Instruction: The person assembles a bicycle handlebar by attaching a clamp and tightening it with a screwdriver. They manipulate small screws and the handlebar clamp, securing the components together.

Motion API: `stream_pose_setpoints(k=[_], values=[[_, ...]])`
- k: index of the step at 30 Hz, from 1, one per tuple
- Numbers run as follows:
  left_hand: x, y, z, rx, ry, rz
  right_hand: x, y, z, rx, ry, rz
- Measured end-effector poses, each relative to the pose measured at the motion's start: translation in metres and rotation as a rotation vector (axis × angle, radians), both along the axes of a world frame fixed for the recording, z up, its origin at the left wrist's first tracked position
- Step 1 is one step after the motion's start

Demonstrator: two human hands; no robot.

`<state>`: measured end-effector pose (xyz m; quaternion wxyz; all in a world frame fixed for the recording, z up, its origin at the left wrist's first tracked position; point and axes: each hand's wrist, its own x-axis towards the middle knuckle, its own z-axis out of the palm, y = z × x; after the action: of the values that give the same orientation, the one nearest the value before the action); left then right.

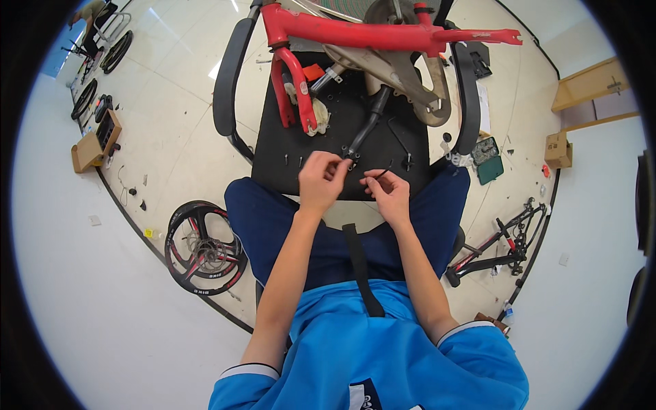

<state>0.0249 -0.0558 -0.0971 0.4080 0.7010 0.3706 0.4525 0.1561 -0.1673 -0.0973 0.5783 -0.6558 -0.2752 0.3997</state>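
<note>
On the black seat of an office chair (273, 156), a black bent tube (370, 125), like a bicycle seat post, lies with its clamp end toward me. The fingers of my left hand (321, 181) are closed at that clamp end. Just to the right, my right hand (389, 194) pinches a thin dark rod, like a hex key (384, 172). A second thin L-shaped rod (399, 135) lies on the seat beyond it. Small bolts (287, 159) rest left of my left hand. Beyond the tube is a red bicycle frame (355, 31) with its fork, spanning the chair's armrests.
Armrests (232, 82) flank the seat. A black-and-red spoked wheel (205, 249) lies on the floor at left, a dark bicycle frame (502, 242) at right. A green tool case (488, 169), a cardboard box (559, 150) and another open box (97, 147) stand around. A person (92, 24) is far left.
</note>
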Motion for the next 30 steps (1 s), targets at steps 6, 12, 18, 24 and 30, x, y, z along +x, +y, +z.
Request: stream_pose_setpoints(k=[6,12,18,24,30], values=[[-0.049,0.037,-0.052,-0.244,0.058,0.350,0.006,-0.002,0.000,-0.014,0.001,0.002],[-0.053,0.049,-0.056,-0.165,0.304,0.235,0.001,-0.001,0.001,-0.024,0.021,0.008],[-0.028,0.021,-0.025,-0.123,0.104,-0.015,0.002,0.002,-0.002,0.034,0.070,-0.015],[-0.008,-0.013,-0.034,-0.503,-0.100,-0.174,0.001,0.012,0.016,0.086,-0.025,0.002],[0.011,-0.028,-0.038,-0.456,-0.093,-0.085,0.003,0.004,0.021,-0.058,0.196,0.256]])
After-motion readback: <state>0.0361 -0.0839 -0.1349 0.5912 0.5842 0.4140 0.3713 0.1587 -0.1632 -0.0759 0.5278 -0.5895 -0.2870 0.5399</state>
